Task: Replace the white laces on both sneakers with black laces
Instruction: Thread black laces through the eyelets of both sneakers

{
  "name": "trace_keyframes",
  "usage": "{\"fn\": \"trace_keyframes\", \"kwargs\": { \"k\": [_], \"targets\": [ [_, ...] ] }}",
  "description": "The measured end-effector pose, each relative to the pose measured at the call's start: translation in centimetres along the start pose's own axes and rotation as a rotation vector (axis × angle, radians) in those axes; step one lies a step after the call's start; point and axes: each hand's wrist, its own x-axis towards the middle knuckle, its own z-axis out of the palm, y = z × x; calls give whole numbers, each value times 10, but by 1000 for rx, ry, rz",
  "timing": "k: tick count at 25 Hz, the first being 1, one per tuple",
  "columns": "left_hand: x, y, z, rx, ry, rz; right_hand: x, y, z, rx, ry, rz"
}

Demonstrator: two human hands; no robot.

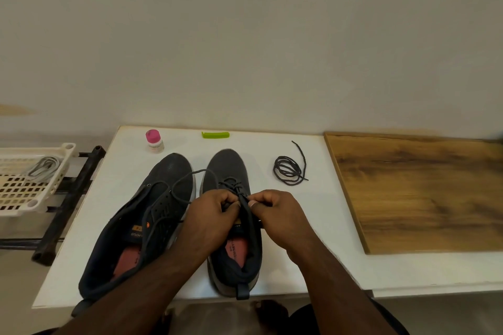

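Head view shows my left hand (215, 209) and right hand (275, 208) pinching the limp black lace (190, 179) over the right sneaker (231, 168), best gripped near its stiff tip.

Not much to read here. The left sneaker (141, 215) carries an orange tongue tag (137, 228) and dark lettering below it, upside down and too blurred to spell. The right sneaker (234, 226) has print on its red insole (236, 249), also unreadable.
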Motion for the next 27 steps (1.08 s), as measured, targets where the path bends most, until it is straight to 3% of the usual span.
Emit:
{"fn": "trace_keyframes", "kwargs": {
  "k": [8, 15, 21, 25, 27],
  "targets": [
    [2, -1, -1, -13, -12, -8, 4, 4, 4, -63, 58, -53],
    [2, -1, -11, -16, -112, 25, 4, 2, 6, -129, 142, -109],
    [2, -5, -13, 82, -10, 73, 1, 0, 5, -127, 212, -100],
    [2, -9, -14, 163, 44, 60, -3, -4, 5, -146, 281, -234],
    [3, -13, -12, 177, 37, 74, -7, -10, 6, 1, 336, -334]
  ]
}}
